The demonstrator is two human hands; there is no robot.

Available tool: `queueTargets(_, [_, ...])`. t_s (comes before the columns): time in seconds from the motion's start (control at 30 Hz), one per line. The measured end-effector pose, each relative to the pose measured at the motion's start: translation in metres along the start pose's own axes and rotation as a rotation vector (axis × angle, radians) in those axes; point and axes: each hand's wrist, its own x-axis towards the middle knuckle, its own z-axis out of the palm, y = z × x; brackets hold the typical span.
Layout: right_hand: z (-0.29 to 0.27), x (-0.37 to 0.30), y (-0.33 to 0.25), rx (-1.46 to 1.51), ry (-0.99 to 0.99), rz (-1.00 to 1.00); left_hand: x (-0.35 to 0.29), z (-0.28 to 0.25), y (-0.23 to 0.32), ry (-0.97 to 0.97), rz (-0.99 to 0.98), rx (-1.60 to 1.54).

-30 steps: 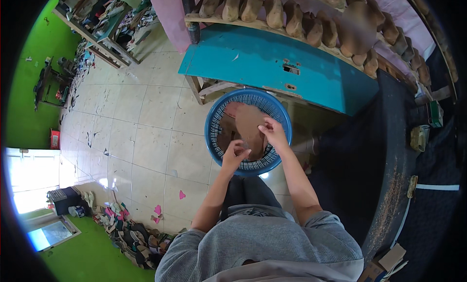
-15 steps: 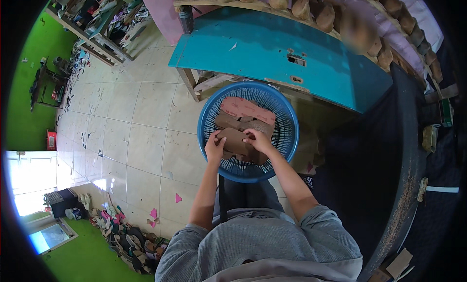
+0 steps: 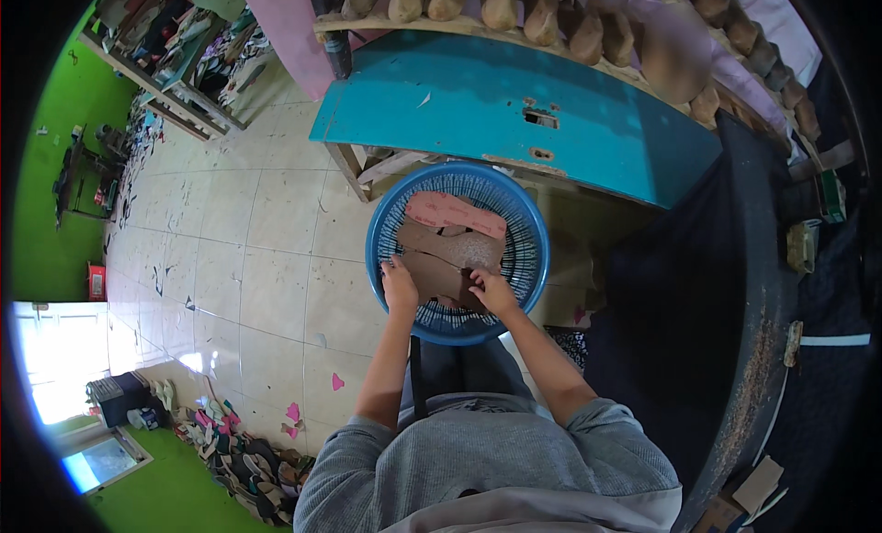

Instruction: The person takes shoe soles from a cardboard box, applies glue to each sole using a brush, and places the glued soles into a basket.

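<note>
A round blue plastic basket (image 3: 542,257) in front of me holds several shoe insoles. At its far side lies a pink insole (image 3: 455,211) with red print, and nearer to me a brown textured insole (image 3: 450,245). My left hand (image 3: 398,287) grips the left end of a plain brown insole (image 3: 430,274), thumb on top. At the other end, my right hand (image 3: 494,292) has its fingers bent in a pinch at a darker brown piece (image 3: 472,300). Whether that piece is separate or part of the same insole, I cannot tell.
A turquoise table (image 3: 441,101) stands beyond the basket, under a wooden rack with shoe lasts (image 3: 501,5). Black cloth (image 3: 661,294) hangs at my right. Scraps litter the tiled floor (image 3: 276,221), and shoe parts (image 3: 248,464) are heaped at lower left.
The brown insole between my hands now lies flatter and lower over the pile. My hands have moved slightly apart, and more of the textured insole shows. The view has shifted a little.
</note>
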Motion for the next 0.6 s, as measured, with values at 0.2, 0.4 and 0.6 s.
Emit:
queueTargets(0.2, [-0.06, -0.042, -0.054, 0.152, 0.194, -0.028, -0.024, -0.075, 0.026, -0.039, 0.163, -0.093])
queueTargets(0.4, [-0.147, -0.091, -0.133, 0.232, 0.303, 0.004, -0.051, -0.169, 0.088, -0.021, 0.323, -0.221])
queueTargets(0.6, [-0.191, -0.136, -0.185, 0.286, 0.642, -0.078, -0.069, -0.217, 0.136, -0.066, 0.642, -0.319])
